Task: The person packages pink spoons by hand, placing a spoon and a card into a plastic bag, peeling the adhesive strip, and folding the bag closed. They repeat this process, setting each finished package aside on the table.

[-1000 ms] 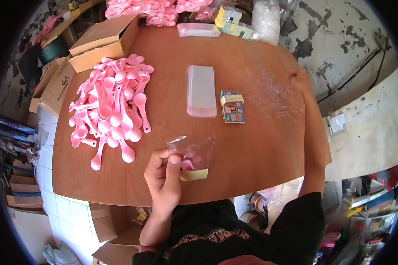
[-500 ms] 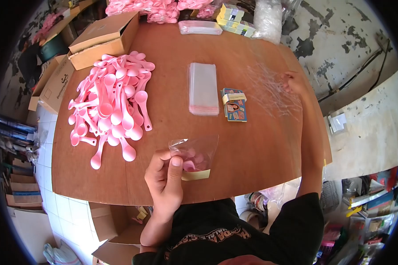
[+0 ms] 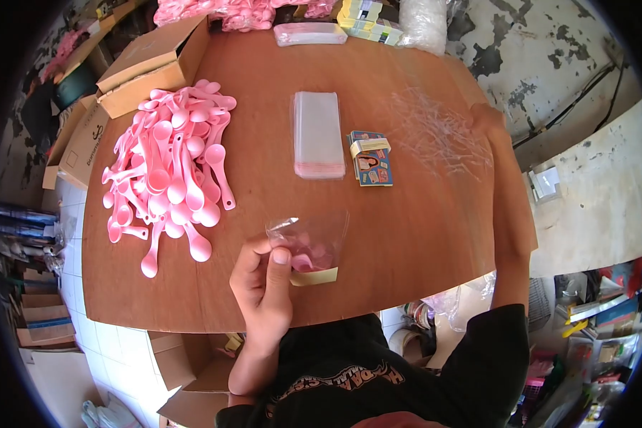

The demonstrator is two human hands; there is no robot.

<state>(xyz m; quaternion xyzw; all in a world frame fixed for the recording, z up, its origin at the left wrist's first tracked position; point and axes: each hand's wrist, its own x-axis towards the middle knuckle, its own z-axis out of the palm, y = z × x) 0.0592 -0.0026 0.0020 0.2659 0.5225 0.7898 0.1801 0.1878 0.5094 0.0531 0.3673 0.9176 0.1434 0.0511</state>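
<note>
Between thumb and fingers, my left hand (image 3: 267, 285) pinches a clear plastic bag (image 3: 314, 239) above the near table edge. Pink rounded pieces show inside it, with a pale yellow strip along its lower end. My right hand (image 3: 487, 120) is at the table's right edge, beside a scatter of thin clear plastic strips (image 3: 442, 135); its fingers are not clearly visible. A stack of flat clear bags (image 3: 318, 132) lies mid-table. Right of it is a banded bundle of blue printed cards (image 3: 372, 167). Pink plastic spoons (image 3: 167, 160) are heaped on the left.
A cardboard box (image 3: 153, 68) stands at the table's back left. Along the back are pink bagged goods (image 3: 217, 13), a clear package (image 3: 310, 34), yellowish card bundles (image 3: 369, 21) and a plastic roll (image 3: 422, 25). An open carton (image 3: 200, 371) sits below the near edge.
My right hand has shifted slightly right and back at the strips, its fingers now less visible. My left hand keeps its hold on the bag. The whole view has shifted a little.
</note>
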